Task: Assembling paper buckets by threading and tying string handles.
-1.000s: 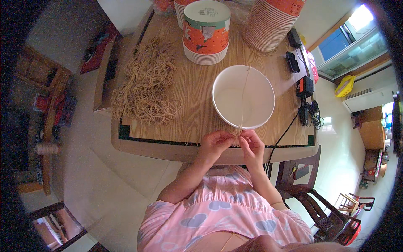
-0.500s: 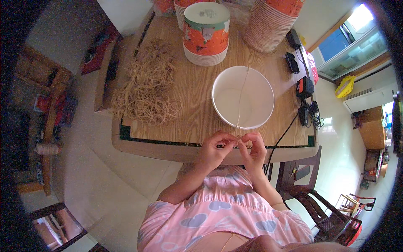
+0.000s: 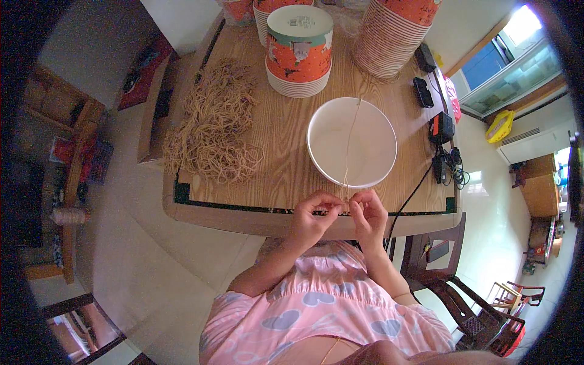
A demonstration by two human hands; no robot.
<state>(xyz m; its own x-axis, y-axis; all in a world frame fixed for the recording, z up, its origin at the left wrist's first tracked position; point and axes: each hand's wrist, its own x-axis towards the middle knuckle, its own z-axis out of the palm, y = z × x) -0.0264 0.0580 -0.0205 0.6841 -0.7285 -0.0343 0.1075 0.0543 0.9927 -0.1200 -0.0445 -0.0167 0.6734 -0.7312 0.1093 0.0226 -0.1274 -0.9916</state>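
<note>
A white paper bucket [image 3: 380, 137] stands mouth up near the table's front edge. One thin beige string [image 3: 348, 146] crosses its mouth from the far rim to the near rim. At the near rim, my left hand [image 3: 311, 220] pinches the string with thumb and forefinger. My right hand [image 3: 369, 219] is closed in a pinch at the string's end, just right of the left fingertips. The exact grip on the string is too small to make out. To the left lies a loose tangled heap of beige strings [image 3: 219, 128].
Behind the bucket stands an upside-down stack of orange and green paper buckets [image 3: 298, 61]. A taller stack [image 3: 389, 42] is at the far right. Black adapters and cables [image 3: 447, 161] lie along the right edge. A dark chair [image 3: 435, 255] is right of me.
My fingertips have drawn slightly apart at the near rim, the right hand moving a little to the right. The bucket and the string heap stay in place.
</note>
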